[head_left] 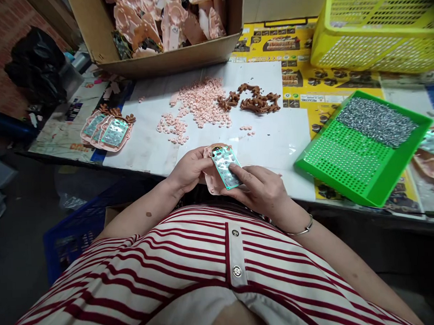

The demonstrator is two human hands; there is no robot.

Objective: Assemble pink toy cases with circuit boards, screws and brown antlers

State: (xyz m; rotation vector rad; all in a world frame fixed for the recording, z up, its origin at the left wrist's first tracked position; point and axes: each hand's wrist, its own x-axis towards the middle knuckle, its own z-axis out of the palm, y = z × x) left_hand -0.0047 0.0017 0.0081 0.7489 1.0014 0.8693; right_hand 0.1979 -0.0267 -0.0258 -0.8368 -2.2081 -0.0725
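Note:
Both of my hands hold a pink plastic toy shell with a green circuit board set into it, just above the table's near edge. My left hand grips the shell from the left side. My right hand holds it from below and right, with the index finger pressed on the board. Behind it on the white sheet lies a heap of small pink buttons and a cluster of brown rubber pieces.
A stack of finished pink shells with boards lies at the left. A cardboard box of pink shells stands at the back. A green perforated tray holds small screws. A yellow basket sits at the back right.

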